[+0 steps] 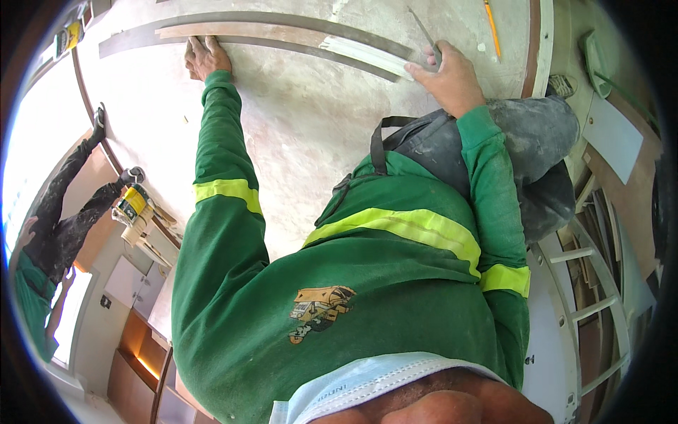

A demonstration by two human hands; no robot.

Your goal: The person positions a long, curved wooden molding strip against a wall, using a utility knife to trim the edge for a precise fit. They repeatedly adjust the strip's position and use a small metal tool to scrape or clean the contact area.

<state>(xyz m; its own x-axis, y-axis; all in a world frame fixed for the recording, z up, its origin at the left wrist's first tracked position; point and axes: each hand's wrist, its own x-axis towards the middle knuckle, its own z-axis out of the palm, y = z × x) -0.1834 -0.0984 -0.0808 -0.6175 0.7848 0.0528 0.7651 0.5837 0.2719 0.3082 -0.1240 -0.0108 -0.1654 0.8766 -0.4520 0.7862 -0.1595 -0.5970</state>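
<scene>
A long grey strip [282,49] lies across the far part of the pale, dusty worktop [282,106]. On top of it rests a narrower brown strip [261,32], whose right part bears white lengthwise streaks [367,55]; I cannot tell what they are. My left hand [206,58] lies with fingers apart on the lower edge of the strips, left of their middle. Beside the streaked right end, my right hand [452,78] is closed around a thin-bladed tool [426,32] with a dark handle, its blade pointing away and to the left.
An orange pencil [493,28] lies on the worktop at the far right. A white ladder [595,309] and several boards [600,240] stand on the right. At the left are a yellow-labelled container [132,203] and another person [42,261] in dark trousers.
</scene>
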